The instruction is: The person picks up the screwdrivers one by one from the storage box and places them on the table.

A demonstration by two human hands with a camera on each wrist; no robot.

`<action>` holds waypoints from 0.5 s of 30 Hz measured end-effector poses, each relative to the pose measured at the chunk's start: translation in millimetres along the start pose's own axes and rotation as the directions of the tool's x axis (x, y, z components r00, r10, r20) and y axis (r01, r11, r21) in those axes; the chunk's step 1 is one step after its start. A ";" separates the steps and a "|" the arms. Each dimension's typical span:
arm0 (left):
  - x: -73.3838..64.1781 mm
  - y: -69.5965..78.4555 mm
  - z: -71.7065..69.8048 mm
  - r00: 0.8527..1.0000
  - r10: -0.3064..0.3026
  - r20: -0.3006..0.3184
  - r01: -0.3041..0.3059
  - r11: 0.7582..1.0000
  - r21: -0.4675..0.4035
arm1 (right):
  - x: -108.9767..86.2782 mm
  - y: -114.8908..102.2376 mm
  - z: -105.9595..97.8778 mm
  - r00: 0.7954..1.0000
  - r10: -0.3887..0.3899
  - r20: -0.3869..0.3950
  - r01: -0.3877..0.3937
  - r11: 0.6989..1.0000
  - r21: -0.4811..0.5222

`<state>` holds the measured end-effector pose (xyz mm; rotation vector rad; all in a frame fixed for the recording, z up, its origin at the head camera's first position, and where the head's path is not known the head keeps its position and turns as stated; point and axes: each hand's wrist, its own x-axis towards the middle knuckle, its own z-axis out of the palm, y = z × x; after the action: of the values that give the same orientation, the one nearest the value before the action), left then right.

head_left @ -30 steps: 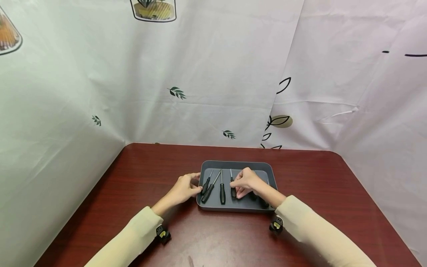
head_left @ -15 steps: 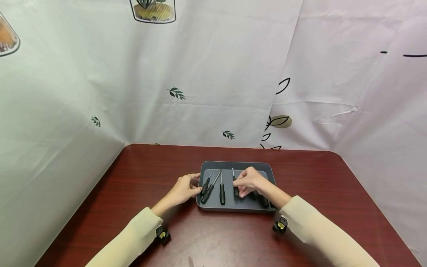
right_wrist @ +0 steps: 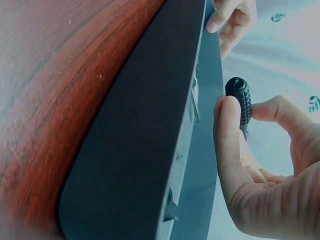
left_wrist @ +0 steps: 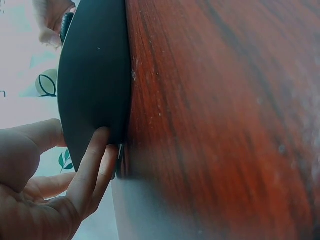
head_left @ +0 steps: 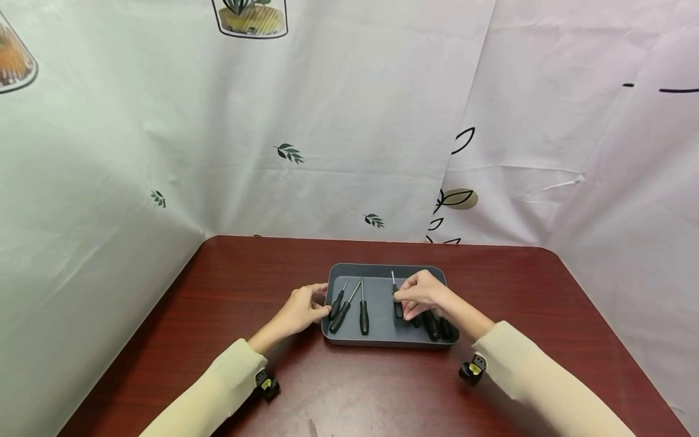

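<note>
My left hand (head_left: 300, 308) grips the left side of a grey tray (head_left: 377, 341); its thumb rests at the rim, with fingers against the outer wall in the left wrist view. Over the tray's right half, my right hand (head_left: 423, 294) pinches a black-handled screwdriver (head_left: 398, 310) between thumb and fingers, shaft pointing away. The right wrist view shows its handle (right_wrist: 238, 95) above the rim. Several screwdrivers lie in the tray: a short one (head_left: 337, 305), a slanted one (head_left: 340, 317) and a straight one (head_left: 364, 317) at left. Others (head_left: 431, 326) lie under my right hand, partly hidden.
The tray stands on a reddish-brown wooden table (head_left: 349, 388). A white printed curtain (head_left: 338, 121) hangs behind the table and along both sides. Each sleeve carries a small black device at the wrist, like this left one (head_left: 267, 383).
My right hand has moved right with the pinched screwdriver, away from the straight one and towards the handles at the tray's right end. My left hand has stayed at the tray's left side.
</note>
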<state>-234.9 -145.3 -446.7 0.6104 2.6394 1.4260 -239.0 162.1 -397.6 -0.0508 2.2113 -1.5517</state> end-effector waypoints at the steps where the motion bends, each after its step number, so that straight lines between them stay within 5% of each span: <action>1: -0.1 0.2 0.0 1.000 0.001 0.001 -0.001 1.000 -0.002 | -0.4 0.7 -1.6 1.000 -0.006 0.002 0.006 1.000 0.001; 15: -2.4 4.7 0.5 1.000 -0.027 0.016 0.027 0.999 -0.027 | -10.4 7.0 -23.2 0.999 -0.034 0.007 0.034 0.999 0.026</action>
<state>-231.1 -143.5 -443.5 0.5784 2.6021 1.4409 -236.6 188.1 -394.1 -0.0874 2.1950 -1.5950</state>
